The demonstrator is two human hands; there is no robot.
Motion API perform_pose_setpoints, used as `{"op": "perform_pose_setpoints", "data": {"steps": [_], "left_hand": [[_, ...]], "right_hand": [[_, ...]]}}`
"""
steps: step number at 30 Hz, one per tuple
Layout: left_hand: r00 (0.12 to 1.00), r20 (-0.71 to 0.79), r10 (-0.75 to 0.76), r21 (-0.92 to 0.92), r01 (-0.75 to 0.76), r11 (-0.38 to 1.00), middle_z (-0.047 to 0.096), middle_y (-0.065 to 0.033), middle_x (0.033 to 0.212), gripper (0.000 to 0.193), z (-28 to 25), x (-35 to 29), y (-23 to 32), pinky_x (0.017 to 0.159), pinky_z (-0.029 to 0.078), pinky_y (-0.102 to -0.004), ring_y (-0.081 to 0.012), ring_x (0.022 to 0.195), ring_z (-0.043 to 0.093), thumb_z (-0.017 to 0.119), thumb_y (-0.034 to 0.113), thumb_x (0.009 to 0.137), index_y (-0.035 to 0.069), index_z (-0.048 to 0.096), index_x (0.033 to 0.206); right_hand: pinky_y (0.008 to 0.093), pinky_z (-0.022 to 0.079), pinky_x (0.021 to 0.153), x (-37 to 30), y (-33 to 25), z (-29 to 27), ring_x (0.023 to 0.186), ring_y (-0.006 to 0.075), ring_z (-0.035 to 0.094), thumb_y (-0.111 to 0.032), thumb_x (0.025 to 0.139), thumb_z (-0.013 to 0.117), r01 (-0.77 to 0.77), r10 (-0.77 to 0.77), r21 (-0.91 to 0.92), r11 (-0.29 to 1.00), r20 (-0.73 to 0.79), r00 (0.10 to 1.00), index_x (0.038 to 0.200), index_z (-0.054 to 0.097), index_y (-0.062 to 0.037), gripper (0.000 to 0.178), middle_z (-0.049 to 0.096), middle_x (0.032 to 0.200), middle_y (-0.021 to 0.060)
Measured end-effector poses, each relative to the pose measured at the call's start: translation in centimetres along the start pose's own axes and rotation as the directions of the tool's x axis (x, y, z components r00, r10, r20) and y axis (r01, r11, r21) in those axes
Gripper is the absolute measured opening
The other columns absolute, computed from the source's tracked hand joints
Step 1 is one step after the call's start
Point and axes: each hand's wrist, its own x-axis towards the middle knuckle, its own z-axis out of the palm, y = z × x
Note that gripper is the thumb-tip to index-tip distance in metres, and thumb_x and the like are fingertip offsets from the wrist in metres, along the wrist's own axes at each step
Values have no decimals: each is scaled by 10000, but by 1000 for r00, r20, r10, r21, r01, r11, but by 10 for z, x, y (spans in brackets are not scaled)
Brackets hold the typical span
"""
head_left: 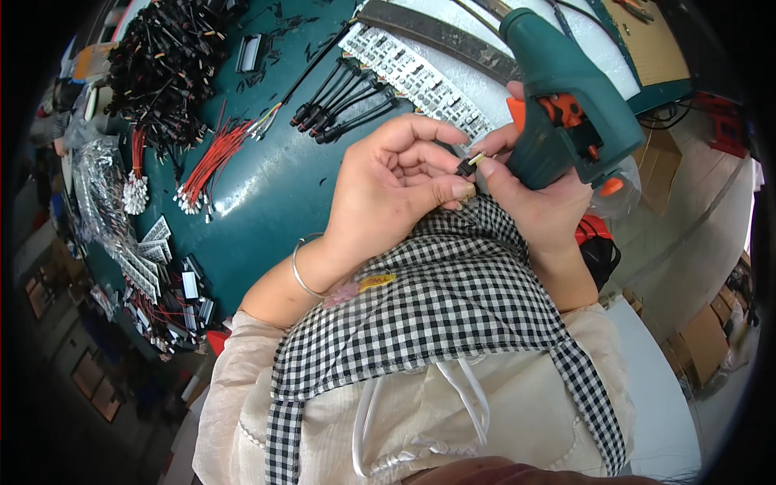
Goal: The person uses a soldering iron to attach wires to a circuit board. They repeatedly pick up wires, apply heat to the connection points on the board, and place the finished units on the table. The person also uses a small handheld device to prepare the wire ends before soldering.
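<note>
Black plastic, a small connector [466, 168], sits right of centre in the upper half of the frame, between the two hands, with a pale yellow-green wire end [477, 158] at its upper right. Judging by the grip, the step in hand is close fingertip work on this one piece: fitting, adjusting or checking the joint of connector and wire; which of these, I cannot tell. The next move seems to call for the two parts to stay in line and for a light, steady pinch, since so small a piece could easily twist or slip.

As for the fingers, the thumb and forefinger of the right hand [546, 206] are closed on the wire end, coming from the right. The left hand [384, 190] curls in from the left, its fingertips at the connector's left side and its thumb tip just below; whether they pinch it or only steady it is not clear.

A green gun [558, 89] overlaps the right hand at the upper right; I cannot tell whether the palm bears it. Left of the hands, on the green table [271, 182], lie a row of black cables [323, 123] and red wires [214, 166], with a white board [432, 89] at top centre.
</note>
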Motion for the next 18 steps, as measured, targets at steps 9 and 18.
{"op": "perform_pose_setpoints", "data": {"steps": [9, 18], "left_hand": [[1000, 8, 11, -27, -11, 1000, 683, -145, 892, 306, 7, 3, 4, 657, 573, -260, -165, 720, 672, 673, -42, 840, -62, 552, 1120], [1000, 14, -8, -25, 8, 1000, 672, -110, 838, 193, 6, -1, 2, 605, 559, -224, -129, 690, 664, 649, -50, 858, -52, 588, 1041]], "right_hand": [[273, 585, 676, 1, -5, 0, 872, 193, 660, 164, 749, 628, 1, 4, 100, 995, -47, 999, 1299, 390, 109, 601, 481, 1307, 211], [257, 569, 664, 0, -4, -2, 848, 169, 651, 139, 756, 659, 2, -2, 96, 995, -1, 1000, 1296, 419, 104, 592, 572, 1179, 195]]}}
